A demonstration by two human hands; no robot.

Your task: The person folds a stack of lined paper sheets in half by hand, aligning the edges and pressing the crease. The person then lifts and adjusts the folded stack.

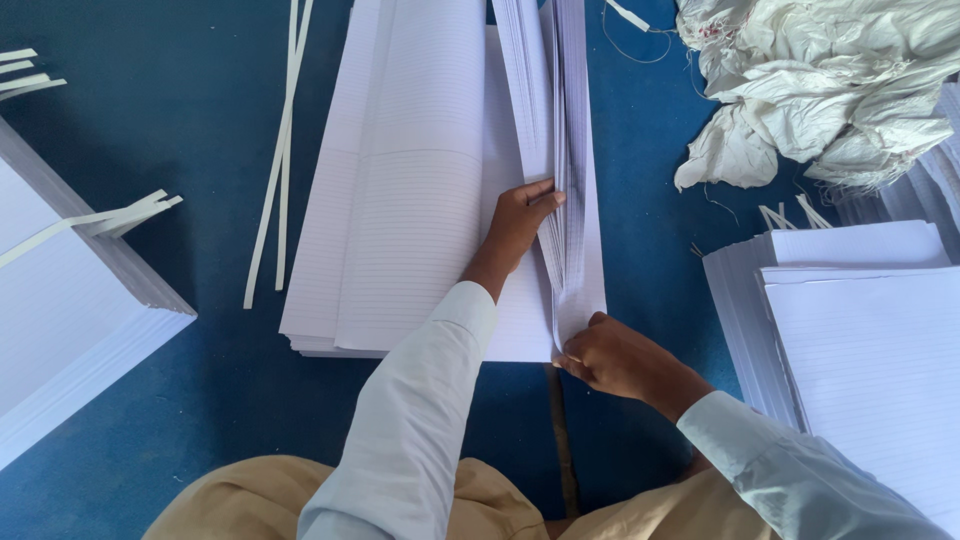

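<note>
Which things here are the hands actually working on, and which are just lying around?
In hand: lined paper stack, upright bundle of sheets, left hand, right hand.
Lying about: paper strips, crumpled white sacking, right-side paper piles, left-side ream.
</note>
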